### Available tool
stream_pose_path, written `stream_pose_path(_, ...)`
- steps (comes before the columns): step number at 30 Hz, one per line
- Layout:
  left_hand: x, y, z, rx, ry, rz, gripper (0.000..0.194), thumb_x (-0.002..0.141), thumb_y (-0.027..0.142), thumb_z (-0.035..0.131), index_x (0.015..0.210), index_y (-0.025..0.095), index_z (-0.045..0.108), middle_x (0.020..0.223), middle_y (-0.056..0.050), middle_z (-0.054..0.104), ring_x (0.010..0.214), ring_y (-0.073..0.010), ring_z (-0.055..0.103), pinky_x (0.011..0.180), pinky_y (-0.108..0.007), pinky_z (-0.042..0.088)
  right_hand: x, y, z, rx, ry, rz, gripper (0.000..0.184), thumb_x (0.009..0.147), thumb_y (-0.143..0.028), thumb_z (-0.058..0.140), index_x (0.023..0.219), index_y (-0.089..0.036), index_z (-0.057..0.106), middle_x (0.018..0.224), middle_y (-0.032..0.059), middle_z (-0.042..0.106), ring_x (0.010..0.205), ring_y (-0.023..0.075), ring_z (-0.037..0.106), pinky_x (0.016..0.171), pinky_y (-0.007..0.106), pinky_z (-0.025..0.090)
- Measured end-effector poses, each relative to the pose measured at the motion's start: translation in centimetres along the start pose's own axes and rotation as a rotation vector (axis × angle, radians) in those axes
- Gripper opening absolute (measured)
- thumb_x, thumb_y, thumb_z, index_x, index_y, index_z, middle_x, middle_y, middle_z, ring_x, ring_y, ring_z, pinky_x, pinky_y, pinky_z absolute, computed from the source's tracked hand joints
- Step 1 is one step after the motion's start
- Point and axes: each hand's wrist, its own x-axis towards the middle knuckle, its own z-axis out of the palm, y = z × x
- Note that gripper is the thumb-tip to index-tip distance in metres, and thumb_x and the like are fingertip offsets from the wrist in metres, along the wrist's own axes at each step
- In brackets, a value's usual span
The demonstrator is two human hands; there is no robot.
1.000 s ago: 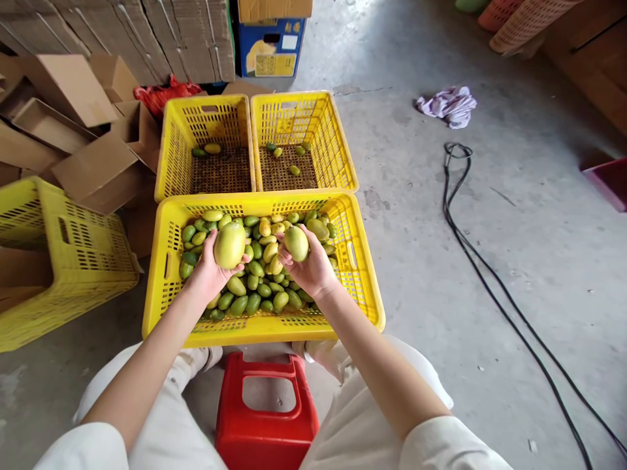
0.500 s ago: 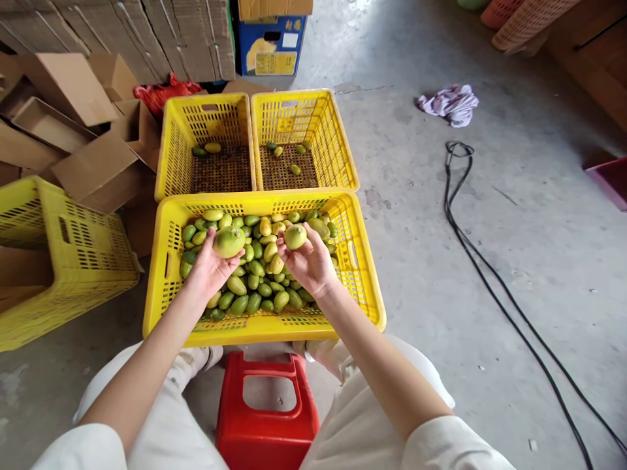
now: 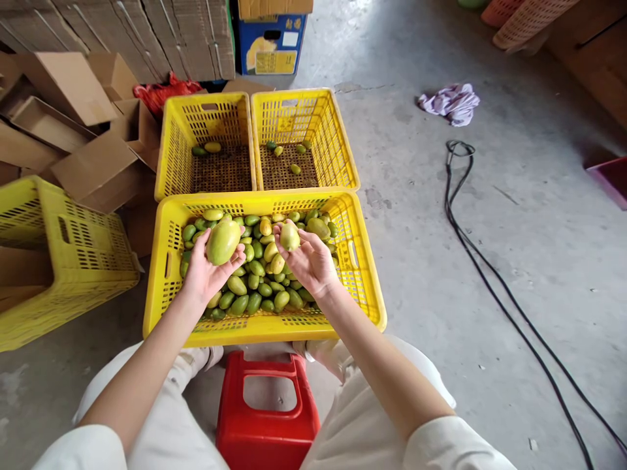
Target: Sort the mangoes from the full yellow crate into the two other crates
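My left hand [image 3: 208, 271] cups a large, smooth, oval green-yellow fruit [image 3: 224, 242], its long side tilted up. In my right hand [image 3: 313, 262] is a smaller pale green-yellow fruit [image 3: 290, 236], held at the fingers with the palm turned up. Both hands are over a wide yellow crate [image 3: 264, 331], above many loose green and yellow oval fruits [image 3: 255, 301]. The exact kind of fruit is not clear. My forearms cover parts of the crate's near side.
Behind stand two yellow crates, left [image 3: 171, 143] and right [image 3: 343, 143], with a few fruits each. Cardboard boxes [image 3: 98, 166] and another yellow crate [image 3: 88, 248] are at left. A red stool [image 3: 267, 431] is between my legs. A black cable [image 3: 470, 241] and cloth [image 3: 453, 104] lie at right.
Both fruits have been turned in my fingers: the left one now shows its long side, the right one is tilted and slightly further left. My hands have barely shifted.
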Motion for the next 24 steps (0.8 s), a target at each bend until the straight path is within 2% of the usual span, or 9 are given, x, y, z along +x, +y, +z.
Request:
stream_pose_path(3,0.07,-0.08,-0.07,0.012,0.004,-0.019,0.039,0.11,0.044,0.055,0.123,0.013,0.076,0.117,-0.017,0.081,0.074,-0.0144,0.068,0.068,-0.024,0.063,-0.58,-0.36,0.18,0.05,-0.011,0.084,0.03,0.084,-0.017,0.07,0.113,-0.025,0.07,0.112,0.0072,0.083,0.092,0.0194,0.079,0.071,0.028,0.071)
stream_pose_path(5,0.18,-0.19,-0.34,0.031,0.002,-0.005,0.038,0.108,0.047,0.063,0.124,0.015,0.075,0.114,-0.016,0.081,0.074,-0.0145,0.069,0.068,-0.024,0.064,-0.76,-0.5,0.24,0.043,-0.017,0.106,0.019,0.087,-0.019,0.071,0.106,-0.023,0.07,0.105,0.0059,0.081,0.075,0.0142,0.072,0.057,0.021,0.063)
stream_pose_path(7,0.26,-0.31,-0.68,0.049,0.023,0.016,0.036,0.101,0.044,0.076,0.125,0.018,0.073,0.106,-0.011,0.079,0.075,-0.0147,0.071,0.068,-0.023,0.065,-0.72,-0.51,0.24,-0.002,-0.029,0.096,0.01,0.09,-0.022,0.075,0.098,-0.023,0.069,0.093,0.0023,0.077,0.06,0.0092,0.058,0.045,0.016,0.051)
stream_pose_path(9,0.26,-0.39,-0.91,0.07,0.056,0.035,0.036,0.095,0.038,0.085,0.123,0.019,0.072,0.098,-0.007,0.077,0.074,-0.0145,0.072,0.068,-0.021,0.065,-0.59,-0.47,0.24,-0.053,-0.04,0.083,0.011,0.09,-0.021,0.079,0.094,-0.022,0.068,0.082,-0.0017,0.071,0.051,0.0058,0.046,0.04,0.013,0.041)
stream_pose_path(11,0.17,-0.4,-0.87,0.102,0.067,0.045,0.035,0.093,0.036,0.086,0.121,0.018,0.072,0.096,-0.007,0.077,0.071,-0.0141,0.073,0.066,-0.021,0.065,-0.49,-0.42,0.29,-0.077,-0.05,0.089,0.013,0.091,-0.021,0.08,0.093,-0.022,0.067,0.078,-0.0036,0.068,0.049,0.0045,0.042,0.039,0.012,0.037)
stream_pose_path(14,0.01,-0.28,-0.39,0.156,0.034,0.034,0.034,0.1,0.045,0.077,0.117,0.016,0.075,0.094,-0.009,0.08,0.062,-0.0138,0.07,0.059,-0.022,0.063,-0.51,-0.39,0.43,-0.075,-0.059,0.126,0.014,0.096,-0.027,0.077,0.091,-0.022,0.065,0.077,-0.0033,0.067,0.049,0.0051,0.042,0.04,0.012,0.037)
stream_pose_path(18,0.16,-0.13,0.02,0.185,0.014,0.023,0.043,0.112,0.051,0.054,0.114,0.016,0.078,0.089,-0.011,0.081,0.057,-0.0145,0.068,0.05,-0.022,0.056,-0.64,-0.37,0.45,-0.086,-0.041,0.158,0.016,0.096,-0.03,0.076,0.092,-0.023,0.063,0.081,-0.0009,0.069,0.059,0.0088,0.055,0.045,0.014,0.044)
stream_pose_path(21,0.54,-0.17,-0.36,0.167,-0.008,0.051,0.04,0.111,0.049,0.055,0.121,0.019,0.078,0.099,-0.012,0.084,0.062,-0.0157,0.07,0.048,-0.022,0.052,-0.74,-0.37,0.35,-0.109,-0.028,0.161,0.015,0.093,-0.03,0.077,0.094,-0.023,0.063,0.085,0.0004,0.071,0.065,0.011,0.062,0.048,0.015,0.048)
stream_pose_path(24,0.84,-0.31,-0.92,0.144,-0.029,0.053,0.039,0.11,0.049,0.061,0.132,0.022,0.077,0.111,-0.012,0.085,0.076,-0.0183,0.076,0.052,-0.022,0.054,-0.85,-0.41,0.33,-0.14,-0.049,0.163,0.018,0.09,-0.034,0.079,0.097,-0.023,0.066,0.084,0.0015,0.07,0.069,0.0137,0.063,0.05,0.018,0.05)
